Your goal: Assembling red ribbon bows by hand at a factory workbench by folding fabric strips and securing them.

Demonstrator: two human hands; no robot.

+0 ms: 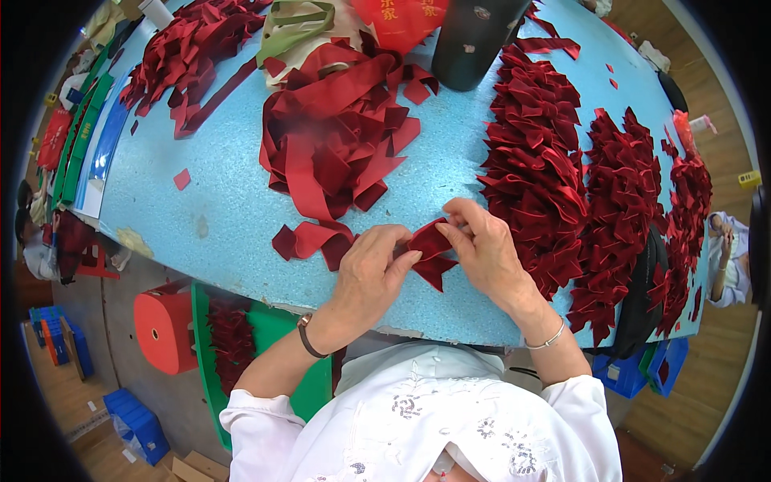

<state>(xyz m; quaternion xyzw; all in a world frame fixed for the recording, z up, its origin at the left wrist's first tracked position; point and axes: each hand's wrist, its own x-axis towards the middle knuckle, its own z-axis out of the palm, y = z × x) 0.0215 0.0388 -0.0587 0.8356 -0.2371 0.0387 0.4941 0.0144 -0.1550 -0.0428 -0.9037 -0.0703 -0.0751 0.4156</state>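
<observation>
Between my two hands is a short piece of dark red ribbon (430, 245), looped over with its pointed tails hanging down. My left hand (371, 269) pinches its left side between thumb and fingers. On the other side, my right hand (482, 245) grips its upper right edge with thumb and forefinger. Just beyond my left hand lies a heap of loose red ribbon pieces (321, 145), with a few curled strips trailing toward me. A thick row of folded ribbon bows (534, 177) runs away from me beside my right hand.
More bow rows (618, 217) fill the right of the blue table (217, 209). A black cylinder (470, 44) and a cloth bag (301, 32) stand at the back. Below the left edge are a green crate (281, 321) and a red ribbon roll (165, 329). Another person (728, 257) is at far right.
</observation>
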